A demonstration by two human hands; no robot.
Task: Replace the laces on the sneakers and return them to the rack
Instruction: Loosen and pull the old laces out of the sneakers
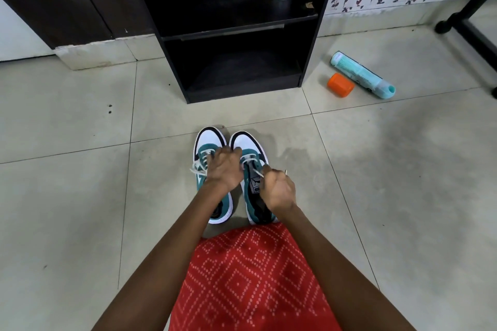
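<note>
Pale floor tiles [80,196] fill my feed. Nearest, my right hand [279,191] pinches the white lace [258,172] of the right sneaker [248,142]; my left hand [224,169] curls its fingers on that lace at the eyelets. Left sneaker [207,140] sits alongside, black rack [174,70] beyond.

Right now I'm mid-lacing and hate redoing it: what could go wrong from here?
The right hand pinches the white lace taut on the right sneaker; with the left hand gripping nearer the toe, it may tighten unevenly. Loose laces on the left sneaker trail beside the left hand and could snag. The spray can and orange cap lie near the rack, possibly underfoot later.
</note>
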